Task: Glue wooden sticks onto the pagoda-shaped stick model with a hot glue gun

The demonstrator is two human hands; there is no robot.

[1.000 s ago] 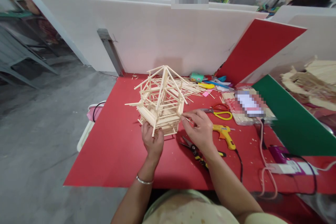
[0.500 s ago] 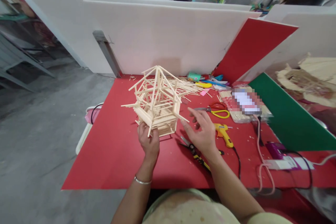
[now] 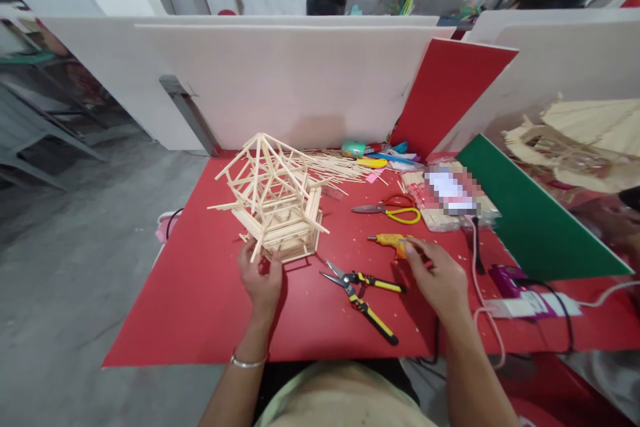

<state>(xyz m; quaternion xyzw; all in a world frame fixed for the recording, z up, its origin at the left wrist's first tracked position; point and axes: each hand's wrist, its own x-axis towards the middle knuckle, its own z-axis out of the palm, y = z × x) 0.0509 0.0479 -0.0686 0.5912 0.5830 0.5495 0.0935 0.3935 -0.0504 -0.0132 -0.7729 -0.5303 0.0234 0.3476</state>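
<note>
A pavilion model (image 3: pixel 284 235) built of thin wooden sticks stands on the red board (image 3: pixel 200 293), with an open, pointed roof frame above a slatted eave. My left hand (image 3: pixel 261 283) is closed at its lower front-left corner, thumb and fingers on either side of the edge; some fingertips are hidden behind the sticks. To the right, my right hand (image 3: pixel 443 280) grips a yellow glue gun (image 3: pixel 391 240), whose nozzle points left toward the model. Garden shears (image 3: pixel 357 287) with black and yellow handles lie with blades apart between my hands.
Scissors (image 3: pixel 387 209) with red and yellow handles lie behind the glue gun. Loose sticks (image 3: pixel 333 167) are heaped at the back. A phone (image 3: pixel 450 192) rests on bagged sticks, its cable running past a purple box (image 3: pixel 510 280). White panels (image 3: pixel 300 80) and a green board (image 3: pixel 540 227) enclose the workspace.
My right hand has left the model's right side, moved right and taken hold of the glue gun, which is now turned with its nozzle leftward. My left hand stays on the model.
</note>
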